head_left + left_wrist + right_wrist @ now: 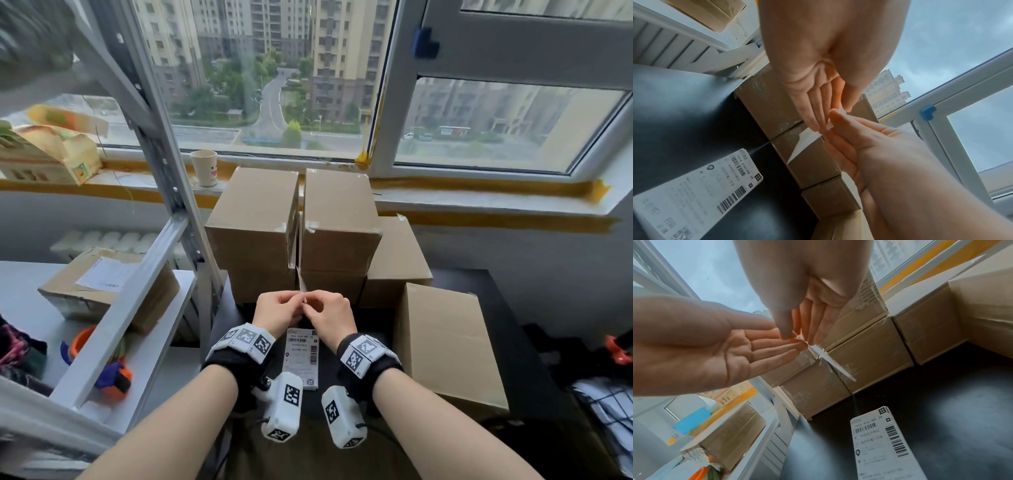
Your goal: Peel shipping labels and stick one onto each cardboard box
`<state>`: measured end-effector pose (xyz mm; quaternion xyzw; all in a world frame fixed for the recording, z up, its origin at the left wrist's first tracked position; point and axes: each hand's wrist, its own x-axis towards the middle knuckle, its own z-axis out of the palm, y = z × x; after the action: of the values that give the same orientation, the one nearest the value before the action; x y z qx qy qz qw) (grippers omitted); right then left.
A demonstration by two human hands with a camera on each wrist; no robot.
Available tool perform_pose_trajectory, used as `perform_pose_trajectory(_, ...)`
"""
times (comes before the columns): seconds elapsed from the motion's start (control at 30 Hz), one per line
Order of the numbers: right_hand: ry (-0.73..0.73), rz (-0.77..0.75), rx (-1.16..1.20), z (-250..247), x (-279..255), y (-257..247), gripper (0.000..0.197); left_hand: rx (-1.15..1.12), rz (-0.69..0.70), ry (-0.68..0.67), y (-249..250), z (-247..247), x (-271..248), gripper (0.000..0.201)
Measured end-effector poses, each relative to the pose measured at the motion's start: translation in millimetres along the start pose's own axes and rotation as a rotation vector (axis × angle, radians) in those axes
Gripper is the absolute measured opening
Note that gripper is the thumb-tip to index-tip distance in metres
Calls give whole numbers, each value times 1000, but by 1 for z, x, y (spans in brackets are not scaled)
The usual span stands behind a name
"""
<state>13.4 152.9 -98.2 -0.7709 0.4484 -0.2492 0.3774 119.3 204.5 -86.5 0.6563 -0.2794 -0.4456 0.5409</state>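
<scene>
Here, my left hand (279,310) and right hand (330,313) pinch one thin white paper shipping label (831,361) edge-on, where slow, even peeling should prevent tearing.

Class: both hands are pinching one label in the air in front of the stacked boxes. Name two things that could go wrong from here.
1. The label is held only at one end by the left hand and right hand; its loose end could curl and stick to itself.
2. It hangs close to the boxes, so it might touch early and stick crooked.
</scene>
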Motion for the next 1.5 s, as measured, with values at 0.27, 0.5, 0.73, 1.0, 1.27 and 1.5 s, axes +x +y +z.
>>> perform_pose_trajectory(0.27, 3, 7, 224, 0, -3, 0, 31, -24, 40, 62, 2, 5, -2, 22)
perform_pose_trajectory(0.5, -71, 26, 365, 3, -10, 7, 30, 47, 68, 113, -1, 3, -4, 6)
perform_pose_trajectory(0.73, -24, 166, 572, 1, -15, 11, 20, 99, 67, 101, -6, 6, -8, 6)
perform_pose_trajectory(1.0, 12, 206, 576, -6, -16, 17, 20, 115, 57, 70, -3, 13, -14, 15)
perform_pose_trajectory(1.27, -16, 232, 640, -5, -16, 22, 12, 152, 69, 37, -10, 7, -12, 13)
perform_pose_trajectory(1.5, 40, 294, 605, -9, -10, 29, 15, 112, 22, 146, -20, -9, 0, 13)
